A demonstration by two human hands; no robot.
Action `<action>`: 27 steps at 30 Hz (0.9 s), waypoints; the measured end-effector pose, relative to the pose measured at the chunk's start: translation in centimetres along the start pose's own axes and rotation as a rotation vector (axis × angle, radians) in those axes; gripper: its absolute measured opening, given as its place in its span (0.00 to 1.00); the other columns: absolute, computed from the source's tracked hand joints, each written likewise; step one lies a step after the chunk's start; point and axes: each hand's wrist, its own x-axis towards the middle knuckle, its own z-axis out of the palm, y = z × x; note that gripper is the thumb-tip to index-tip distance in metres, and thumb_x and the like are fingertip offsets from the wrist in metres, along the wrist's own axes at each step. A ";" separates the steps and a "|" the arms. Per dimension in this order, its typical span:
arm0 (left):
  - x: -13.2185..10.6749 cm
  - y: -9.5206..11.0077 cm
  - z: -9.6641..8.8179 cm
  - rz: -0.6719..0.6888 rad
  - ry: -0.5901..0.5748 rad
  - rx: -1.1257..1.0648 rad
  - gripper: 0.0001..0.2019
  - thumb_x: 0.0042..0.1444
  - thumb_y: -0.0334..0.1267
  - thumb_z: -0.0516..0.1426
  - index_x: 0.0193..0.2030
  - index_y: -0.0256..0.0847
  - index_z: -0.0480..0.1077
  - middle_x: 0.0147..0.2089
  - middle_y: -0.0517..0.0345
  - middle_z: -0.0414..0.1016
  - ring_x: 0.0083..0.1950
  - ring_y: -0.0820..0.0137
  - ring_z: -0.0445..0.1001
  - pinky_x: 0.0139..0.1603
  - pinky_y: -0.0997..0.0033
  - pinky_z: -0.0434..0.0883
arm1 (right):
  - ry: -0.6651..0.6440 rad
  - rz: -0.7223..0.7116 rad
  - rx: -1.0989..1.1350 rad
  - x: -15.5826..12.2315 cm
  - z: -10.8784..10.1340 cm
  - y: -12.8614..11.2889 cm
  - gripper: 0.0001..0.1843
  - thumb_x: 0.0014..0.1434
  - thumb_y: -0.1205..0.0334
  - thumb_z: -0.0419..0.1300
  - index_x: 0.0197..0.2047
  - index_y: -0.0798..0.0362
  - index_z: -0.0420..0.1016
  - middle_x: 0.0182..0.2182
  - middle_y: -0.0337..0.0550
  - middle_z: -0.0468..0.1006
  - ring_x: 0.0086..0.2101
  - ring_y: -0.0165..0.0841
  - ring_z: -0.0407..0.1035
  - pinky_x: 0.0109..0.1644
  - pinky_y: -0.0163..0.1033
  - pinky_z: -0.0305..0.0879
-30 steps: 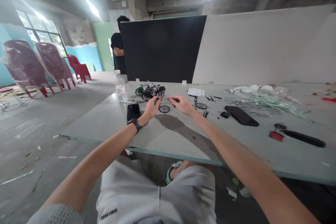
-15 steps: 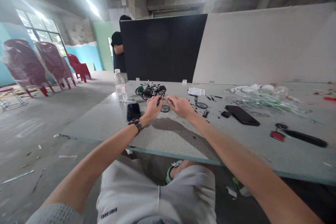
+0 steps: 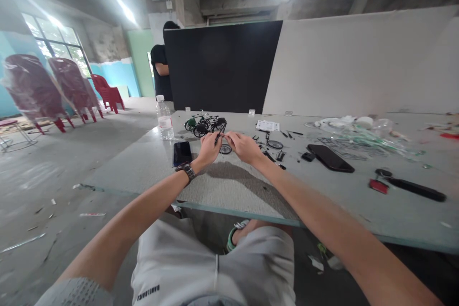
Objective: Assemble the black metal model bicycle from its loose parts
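Small black part point(image 3: 217, 139) between left hand point(image 3: 209, 149), right hand point(image 3: 244, 147)

Black wristwatch point(image 3: 186, 170), pale grey shorts point(image 3: 215, 267)

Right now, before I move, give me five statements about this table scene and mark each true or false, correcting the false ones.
1. The left hand and right hand meet over a small dark part. True.
2. The wristwatch is on the right wrist. False: it is on the left wrist.
3. A miniature spoked wheel lies on the table just beyond the hands. True.
4. The plastic water bottle lies on its side. False: it stands upright.
5. A person in black stands beside a dark panel. True.
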 end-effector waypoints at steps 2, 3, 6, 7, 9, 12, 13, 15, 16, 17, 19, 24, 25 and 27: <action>0.0 0.0 0.0 0.000 0.008 -0.019 0.12 0.71 0.35 0.48 0.50 0.42 0.72 0.41 0.53 0.80 0.52 0.61 0.73 0.61 0.58 0.61 | -0.017 0.004 0.000 0.0 -0.1 -0.1 0.27 0.77 0.52 0.36 0.53 0.57 0.72 0.42 0.57 0.80 0.30 0.37 0.68 0.30 0.39 0.49; 0.0 0.0 0.0 -0.003 0.011 -0.027 0.12 0.71 0.34 0.49 0.50 0.42 0.72 0.41 0.53 0.79 0.52 0.61 0.73 0.60 0.58 0.61 | -0.022 0.006 -0.002 0.0 -0.1 -0.2 0.27 0.77 0.52 0.36 0.53 0.57 0.72 0.43 0.57 0.80 0.30 0.37 0.68 0.30 0.39 0.48; 0.0 0.0 0.0 -0.013 0.013 -0.035 0.11 0.70 0.34 0.49 0.50 0.42 0.72 0.39 0.53 0.79 0.52 0.61 0.73 0.60 0.59 0.61 | -0.016 0.017 -0.006 -0.1 0.0 -0.2 0.27 0.77 0.52 0.35 0.53 0.56 0.73 0.42 0.57 0.80 0.30 0.37 0.68 0.30 0.39 0.48; 0.0 0.0 0.0 -0.014 0.013 -0.036 0.11 0.70 0.34 0.49 0.49 0.42 0.72 0.39 0.53 0.79 0.52 0.61 0.73 0.60 0.59 0.61 | -0.013 0.018 -0.003 -0.1 0.0 -0.2 0.27 0.77 0.52 0.35 0.53 0.56 0.73 0.42 0.56 0.80 0.30 0.37 0.68 0.30 0.39 0.48; 0.0 0.0 0.0 -0.010 0.016 -0.039 0.11 0.70 0.33 0.49 0.49 0.42 0.72 0.38 0.53 0.79 0.51 0.60 0.73 0.60 0.59 0.61 | -0.011 0.019 0.006 -0.1 0.0 -0.2 0.27 0.77 0.52 0.36 0.52 0.56 0.73 0.42 0.56 0.80 0.29 0.37 0.68 0.30 0.39 0.47; 0.0 0.0 -0.1 0.003 0.006 -0.047 0.11 0.70 0.33 0.49 0.49 0.41 0.72 0.38 0.53 0.79 0.51 0.60 0.73 0.59 0.59 0.61 | -0.021 0.013 0.002 -0.1 0.0 -0.3 0.28 0.77 0.51 0.35 0.52 0.56 0.73 0.41 0.57 0.80 0.27 0.36 0.66 0.29 0.39 0.47; -0.1 0.0 -0.1 0.005 0.000 -0.044 0.11 0.70 0.33 0.48 0.49 0.41 0.72 0.39 0.53 0.79 0.51 0.60 0.73 0.59 0.59 0.61 | -0.027 0.011 -0.015 -0.1 -0.1 -0.3 0.28 0.77 0.51 0.35 0.52 0.56 0.73 0.42 0.57 0.80 0.27 0.36 0.66 0.29 0.39 0.47; -0.1 0.1 -0.2 0.003 -0.011 -0.028 0.11 0.70 0.34 0.48 0.50 0.41 0.71 0.41 0.52 0.79 0.52 0.60 0.72 0.58 0.59 0.61 | -0.045 0.004 -0.070 -0.1 -0.2 -0.4 0.28 0.77 0.52 0.35 0.53 0.57 0.72 0.43 0.58 0.80 0.26 0.35 0.65 0.28 0.39 0.46; -0.1 0.1 -0.2 0.000 -0.014 -0.016 0.11 0.70 0.34 0.48 0.50 0.40 0.71 0.42 0.51 0.79 0.52 0.60 0.72 0.58 0.59 0.61 | -0.056 0.001 -0.101 -0.1 -0.3 -0.5 0.27 0.77 0.54 0.35 0.54 0.57 0.72 0.43 0.59 0.80 0.25 0.34 0.65 0.28 0.40 0.45; -0.1 0.1 -0.2 -0.001 -0.014 -0.004 0.11 0.70 0.34 0.48 0.51 0.40 0.71 0.43 0.50 0.79 0.52 0.60 0.72 0.58 0.59 0.60 | -0.065 -0.001 -0.128 -0.1 -0.3 -0.5 0.26 0.77 0.55 0.36 0.54 0.58 0.72 0.43 0.60 0.80 0.25 0.34 0.65 0.28 0.40 0.45; -0.2 0.2 -0.1 0.006 -0.014 0.018 0.11 0.71 0.34 0.48 0.51 0.39 0.70 0.44 0.49 0.79 0.52 0.60 0.72 0.58 0.59 0.60 | -0.074 -0.003 -0.142 -0.1 -0.3 -0.6 0.24 0.76 0.57 0.37 0.53 0.58 0.72 0.42 0.60 0.79 0.24 0.33 0.64 0.29 0.40 0.44; -0.5 0.1 0.4 0.030 0.018 0.117 0.12 0.71 0.33 0.46 0.51 0.39 0.69 0.48 0.46 0.79 0.55 0.59 0.71 0.59 0.58 0.59 | 0.014 0.051 0.201 0.3 0.0 -0.4 0.23 0.76 0.50 0.41 0.42 0.53 0.70 0.28 0.46 0.75 0.24 0.33 0.62 0.30 0.38 0.50; -0.5 0.1 0.5 0.041 0.024 0.144 0.12 0.71 0.34 0.46 0.51 0.39 0.69 0.49 0.46 0.78 0.56 0.59 0.71 0.59 0.58 0.58 | 0.024 0.084 0.321 0.4 0.1 -0.3 0.23 0.75 0.46 0.42 0.40 0.52 0.69 0.25 0.43 0.72 0.23 0.33 0.61 0.30 0.38 0.51; -0.5 -0.1 0.6 0.073 0.029 0.187 0.12 0.71 0.34 0.46 0.52 0.40 0.69 0.50 0.45 0.78 0.56 0.58 0.70 0.59 0.57 0.58 | -0.011 0.190 0.584 0.6 0.2 0.0 0.26 0.72 0.39 0.45 0.37 0.51 0.69 0.19 0.36 0.63 0.20 0.31 0.57 0.27 0.37 0.53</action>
